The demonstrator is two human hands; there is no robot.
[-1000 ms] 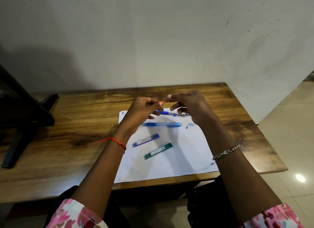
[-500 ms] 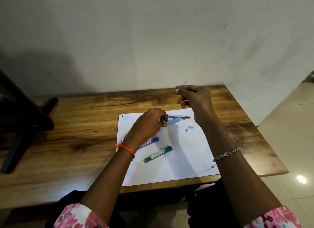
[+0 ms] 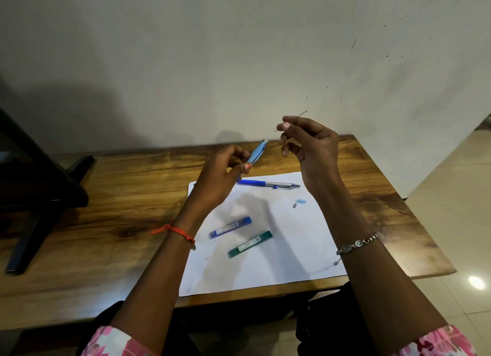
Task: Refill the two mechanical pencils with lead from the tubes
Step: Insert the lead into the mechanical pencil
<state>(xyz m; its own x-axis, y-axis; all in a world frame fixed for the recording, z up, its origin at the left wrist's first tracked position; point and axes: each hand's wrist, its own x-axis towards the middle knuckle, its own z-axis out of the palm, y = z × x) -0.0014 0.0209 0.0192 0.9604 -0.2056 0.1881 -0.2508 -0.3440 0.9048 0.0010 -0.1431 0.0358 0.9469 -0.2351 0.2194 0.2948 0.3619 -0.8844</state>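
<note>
Head view: left hand (image 3: pixel 220 176) grips light-blue pencil (image 3: pixel 257 151) (tilted); right hand (image 3: pixel 312 149) pinches lead (image 3: pixel 303 113).

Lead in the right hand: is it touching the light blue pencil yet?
Apart. The head view shows the lead, pinched by the right hand, ending short of the light blue pencil held in the left hand, a clear gap between them.

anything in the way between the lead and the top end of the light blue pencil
Nothing visible. The lead pinched by the right hand and the light blue pencil in the left hand have only open air between them.
</note>
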